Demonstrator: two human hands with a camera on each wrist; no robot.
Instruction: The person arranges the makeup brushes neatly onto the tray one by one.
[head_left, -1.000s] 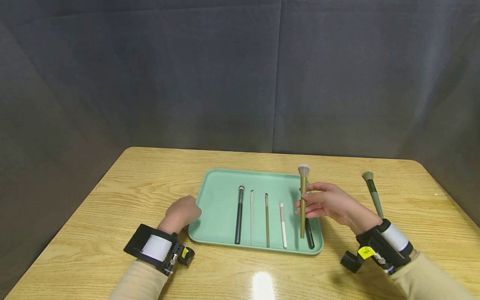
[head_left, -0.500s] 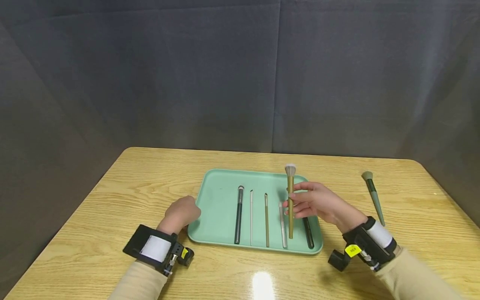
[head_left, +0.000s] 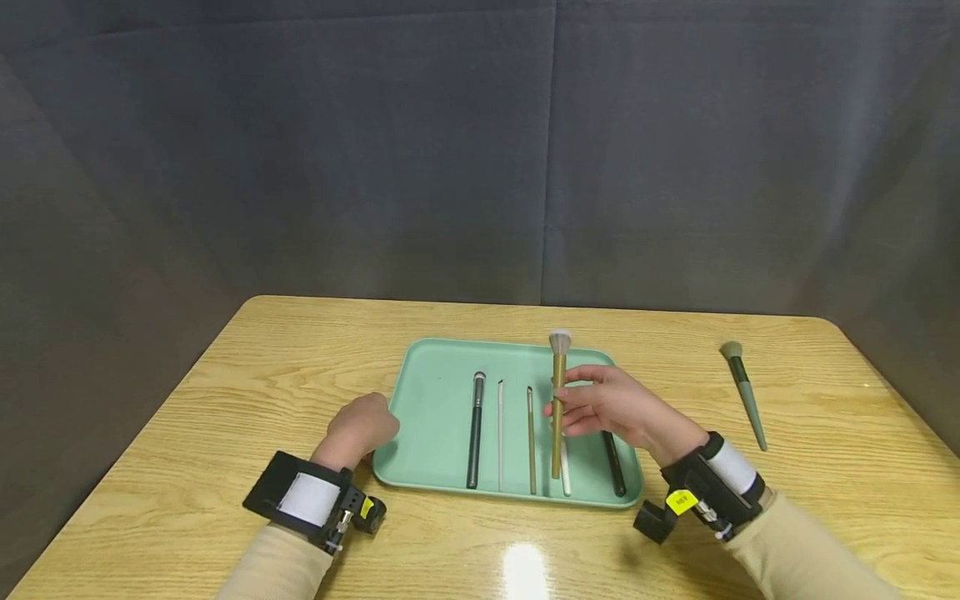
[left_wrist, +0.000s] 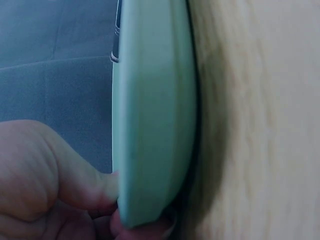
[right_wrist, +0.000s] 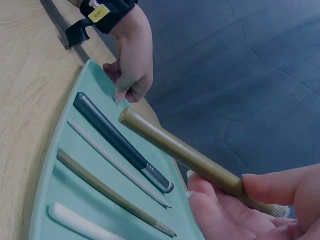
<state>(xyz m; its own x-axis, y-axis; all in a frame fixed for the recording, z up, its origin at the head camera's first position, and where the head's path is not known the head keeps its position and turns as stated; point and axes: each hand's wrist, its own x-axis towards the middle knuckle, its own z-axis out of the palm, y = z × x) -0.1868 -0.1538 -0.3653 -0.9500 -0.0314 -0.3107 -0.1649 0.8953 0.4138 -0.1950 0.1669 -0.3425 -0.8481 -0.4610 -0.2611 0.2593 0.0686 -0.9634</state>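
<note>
Between thumb and fingers, my right hand (head_left: pixel 611 407) pinches a gold-handled makeup brush (head_left: pixel 559 400) with pale bristles, held above the right part of the mint-green tray (head_left: pixel 435 358). My left hand (head_left: pixel 363 427) grips the tray's left edge, thumb on top and fingertips under the rim in the left wrist view. Lying in the tray side by side are a thick black brush (head_left: pixel 476 433), a thin white brush (head_left: pixel 501 433), a thin gold brush (head_left: pixel 532 442), a white-handled brush (head_left: pixel 566 475) partly hidden behind the held one, and a black-handled brush (head_left: pixel 613 465) partly covered by my right hand.
A green makeup brush (head_left: pixel 744 396) lies on the wooden table (head_left: pixel 270 375) to the right of the tray. Behind the table hangs a dark grey cloth (head_left: pixel 405 158). Each wrist wears a strap with a small camera.
My right hand has carried the gold-handled brush leftward over the tray, from above the right-hand black-handled brush to just left of the white-handled one. My left hand stays at the tray's edge.
</note>
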